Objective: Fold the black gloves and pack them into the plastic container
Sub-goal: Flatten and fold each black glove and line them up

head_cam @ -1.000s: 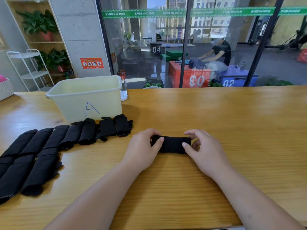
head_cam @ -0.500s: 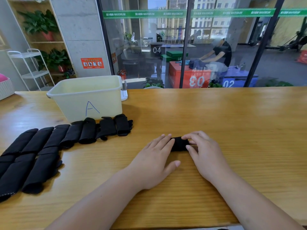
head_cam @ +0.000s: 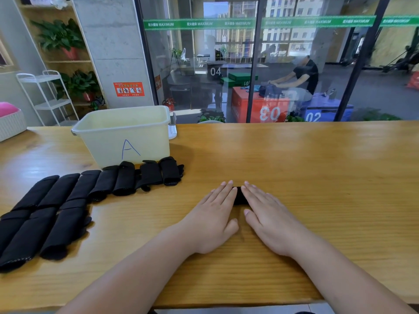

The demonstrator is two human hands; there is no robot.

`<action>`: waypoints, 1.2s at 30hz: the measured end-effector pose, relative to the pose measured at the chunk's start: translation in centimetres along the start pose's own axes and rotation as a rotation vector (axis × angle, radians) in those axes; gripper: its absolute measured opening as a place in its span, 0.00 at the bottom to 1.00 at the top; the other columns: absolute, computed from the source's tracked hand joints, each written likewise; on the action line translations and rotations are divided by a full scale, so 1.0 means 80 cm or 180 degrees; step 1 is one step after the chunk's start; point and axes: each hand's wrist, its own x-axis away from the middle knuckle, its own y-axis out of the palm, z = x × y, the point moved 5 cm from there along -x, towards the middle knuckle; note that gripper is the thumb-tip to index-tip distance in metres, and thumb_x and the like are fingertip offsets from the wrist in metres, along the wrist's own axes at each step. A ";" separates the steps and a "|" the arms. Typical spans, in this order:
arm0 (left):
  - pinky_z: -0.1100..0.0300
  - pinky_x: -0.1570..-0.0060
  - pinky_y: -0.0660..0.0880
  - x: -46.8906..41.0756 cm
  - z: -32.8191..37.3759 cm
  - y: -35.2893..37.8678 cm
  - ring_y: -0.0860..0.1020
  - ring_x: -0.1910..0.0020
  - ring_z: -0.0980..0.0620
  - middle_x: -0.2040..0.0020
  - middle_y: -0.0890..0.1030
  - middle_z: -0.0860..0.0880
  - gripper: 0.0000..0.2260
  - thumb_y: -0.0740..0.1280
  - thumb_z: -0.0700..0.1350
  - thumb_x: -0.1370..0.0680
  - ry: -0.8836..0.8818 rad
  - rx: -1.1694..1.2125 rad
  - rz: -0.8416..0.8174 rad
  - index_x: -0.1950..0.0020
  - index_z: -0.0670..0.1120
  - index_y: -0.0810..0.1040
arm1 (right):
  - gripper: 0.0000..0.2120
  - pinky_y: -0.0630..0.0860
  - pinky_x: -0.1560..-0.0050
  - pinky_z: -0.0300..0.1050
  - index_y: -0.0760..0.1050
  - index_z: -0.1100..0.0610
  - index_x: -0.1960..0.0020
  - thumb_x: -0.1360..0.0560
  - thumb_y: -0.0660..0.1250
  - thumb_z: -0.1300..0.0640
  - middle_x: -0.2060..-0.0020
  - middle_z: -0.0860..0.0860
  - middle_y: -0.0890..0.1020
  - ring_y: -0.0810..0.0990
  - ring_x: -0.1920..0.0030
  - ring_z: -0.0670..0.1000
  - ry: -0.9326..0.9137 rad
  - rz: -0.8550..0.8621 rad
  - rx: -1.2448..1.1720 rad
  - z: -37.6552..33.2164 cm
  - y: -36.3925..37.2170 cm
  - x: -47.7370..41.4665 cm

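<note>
A folded black glove (head_cam: 239, 196) lies on the wooden table, almost wholly covered by my hands; only a narrow strip shows between them. My left hand (head_cam: 215, 214) lies flat on its left part with straight fingers. My right hand (head_cam: 266, 214) presses flat on its right part, fingers straight too. The pale plastic container (head_cam: 127, 137), marked with a blue letter A, stands at the back left and shows nothing inside from here. Several folded black gloves (head_cam: 145, 175) line up in front of it, and more black gloves (head_cam: 40, 220) lie in rows at the left edge.
The wooden table (head_cam: 294, 173) runs wide to the right. A small white bottle (head_cam: 172, 128) stands right behind the container. A white basket with something pink (head_cam: 9, 123) sits at the far left. Glass wall beyond the table's far edge.
Both hands came together over the glove, from pinching its two ends to lying flat on it. The glove now looks about half as long as before.
</note>
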 end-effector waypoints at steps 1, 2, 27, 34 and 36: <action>0.55 0.16 0.40 0.000 -0.002 0.000 0.34 0.16 0.58 0.13 0.37 0.51 0.34 0.53 0.58 0.12 -0.0011 0.0034 0.0034 0.12 0.48 0.40 | 0.29 0.47 0.15 0.46 0.48 0.48 0.13 0.12 0.49 0.44 0.14 0.43 0.47 0.43 0.16 0.40 -0.0021 0.0160 -0.0129 0.002 -0.002 -0.001; 0.55 0.15 0.41 0.001 -0.003 -0.002 0.34 0.16 0.59 0.13 0.38 0.52 0.34 0.52 0.60 0.12 -0.0019 0.0075 0.0067 0.12 0.48 0.42 | 0.28 0.49 0.16 0.45 0.53 0.48 0.13 0.12 0.50 0.45 0.14 0.43 0.52 0.46 0.16 0.41 -0.0041 0.0291 -0.0249 0.003 -0.005 -0.001; 0.59 0.19 0.49 0.192 -0.117 -0.076 0.53 0.15 0.56 0.14 0.59 0.55 0.33 0.52 0.67 0.15 -0.1072 0.0088 0.0611 0.13 0.52 0.58 | 0.22 0.65 0.23 0.47 0.68 0.39 0.20 0.14 0.58 0.40 0.22 0.38 0.70 0.65 0.22 0.44 -0.1062 0.0030 -0.0519 -0.189 0.030 -0.074; 0.51 0.15 0.49 0.255 -0.180 -0.079 0.49 0.14 0.57 0.14 0.59 0.56 0.37 0.44 0.72 0.18 -0.1533 -0.0271 0.0888 0.14 0.53 0.61 | 0.24 0.70 0.27 0.54 0.70 0.42 0.22 0.15 0.58 0.36 0.26 0.42 0.74 0.68 0.25 0.49 -0.1004 0.0217 -0.0390 -0.269 0.055 -0.091; 0.50 0.15 0.49 0.271 -0.191 -0.082 0.51 0.14 0.55 0.14 0.59 0.55 0.36 0.45 0.72 0.17 -0.1702 -0.0292 0.0906 0.14 0.54 0.61 | 0.25 0.69 0.27 0.54 0.69 0.42 0.22 0.15 0.57 0.35 0.26 0.43 0.74 0.69 0.25 0.50 -0.0914 0.0248 -0.0338 -0.290 0.061 -0.093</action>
